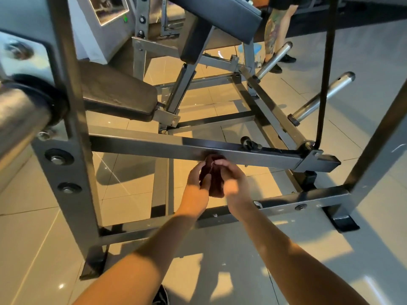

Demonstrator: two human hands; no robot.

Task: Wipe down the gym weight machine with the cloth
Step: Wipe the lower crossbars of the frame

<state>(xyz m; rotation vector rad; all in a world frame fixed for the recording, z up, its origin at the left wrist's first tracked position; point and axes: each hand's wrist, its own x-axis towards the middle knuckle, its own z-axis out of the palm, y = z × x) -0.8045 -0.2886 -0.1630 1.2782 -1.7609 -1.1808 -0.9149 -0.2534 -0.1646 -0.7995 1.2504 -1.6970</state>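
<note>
The dark red cloth point(215, 187) is bunched at the lower edge of the horizontal crossbar point(154, 145) of the weight machine point(66, 102), near the bar's middle. The left grip point(199, 179) and right grip point(230, 179) both curl round the cloth, one on either side.

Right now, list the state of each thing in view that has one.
cloth, bunched, gripped by both hands, top against the crossbar.
left hand, grips the cloth.
right hand, blurred, grips the cloth.
crossbar, cloth touching its lower near edge.
weight pegs, bare, no plates loaded.
seat pad, unoccupied.
</note>
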